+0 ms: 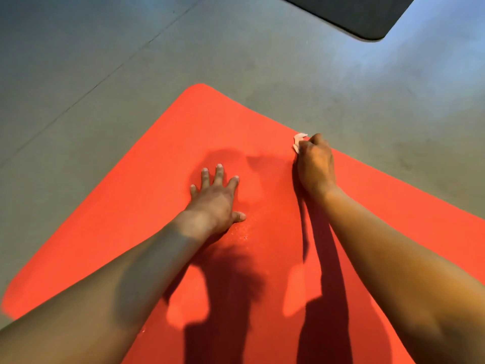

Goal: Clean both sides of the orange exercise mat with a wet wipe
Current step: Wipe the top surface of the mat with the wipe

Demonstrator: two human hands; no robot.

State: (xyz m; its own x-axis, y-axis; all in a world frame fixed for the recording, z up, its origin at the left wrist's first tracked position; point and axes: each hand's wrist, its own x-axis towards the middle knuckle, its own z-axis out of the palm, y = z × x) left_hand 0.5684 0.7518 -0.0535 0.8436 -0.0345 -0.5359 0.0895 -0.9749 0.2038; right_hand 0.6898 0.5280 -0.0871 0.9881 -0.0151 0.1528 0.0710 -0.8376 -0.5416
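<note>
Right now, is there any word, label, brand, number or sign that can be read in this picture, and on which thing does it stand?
There are none to read.
The orange mat shows a plain surface with no print or logo.
The wet wipe gripped in the right hand shows no marking.
The grey floor and the dark object at the top edge carry no text either.
</note>
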